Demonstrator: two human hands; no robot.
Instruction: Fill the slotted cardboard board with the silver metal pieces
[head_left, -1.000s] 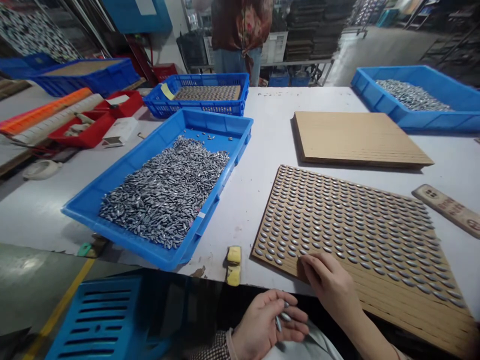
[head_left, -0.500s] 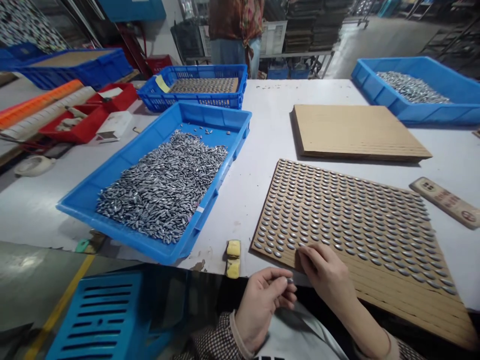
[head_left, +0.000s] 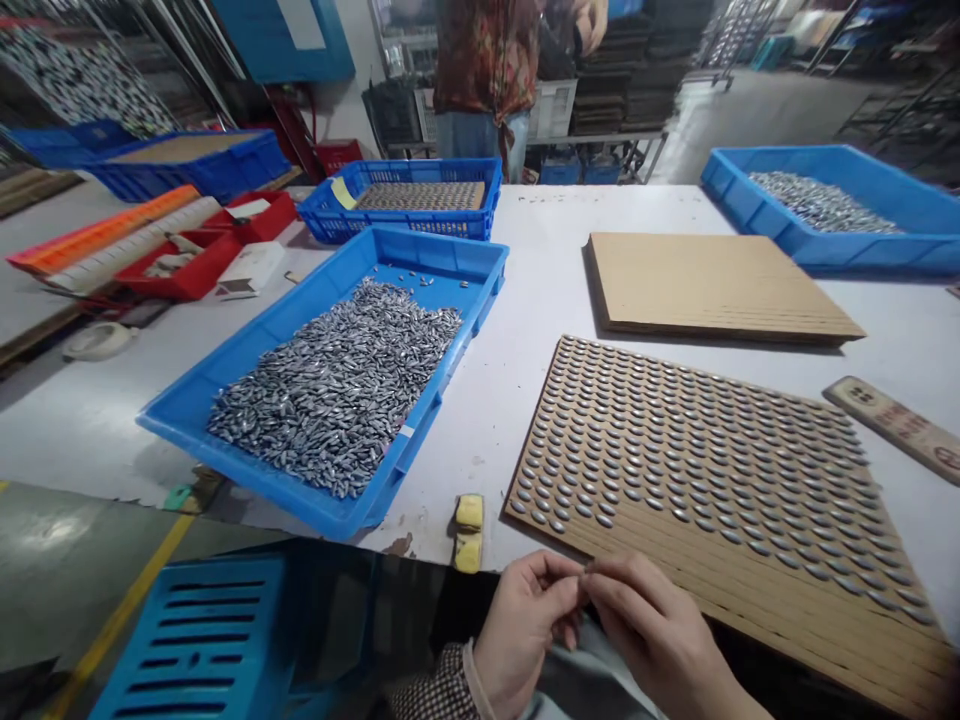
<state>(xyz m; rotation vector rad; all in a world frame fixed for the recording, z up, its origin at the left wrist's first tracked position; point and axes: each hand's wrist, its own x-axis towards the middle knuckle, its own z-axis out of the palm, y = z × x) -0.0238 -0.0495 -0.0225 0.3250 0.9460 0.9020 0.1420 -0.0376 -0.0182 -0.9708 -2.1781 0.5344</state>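
The grey table (head_left: 525, 250) fills the view. On it, at one o'clock from the hands, lies the slotted board (head_left: 750, 590), most rows filled with small grey pieces and its nearest rows bare; its right corner is cut off by the frame. At ten o'clock stands the blue tray (head_left: 255, 335), heaped with loose pieces (head_left: 337, 385), where it stood a second ago. The right hand (head_left: 652, 630), whose fingertips then rested on the board's near edge, has lifted off and come back to six o'clock. There it meets the left hand (head_left: 521, 625) just below the table edge. The left hand, then half open with several pieces showing in its palm, is now curled shut, so those pieces are hidden. Both hands pinch thumb and forefinger on one metal piece (head_left: 586, 570) between them, a tiny blurred sliver; which hand bears it cannot be told.
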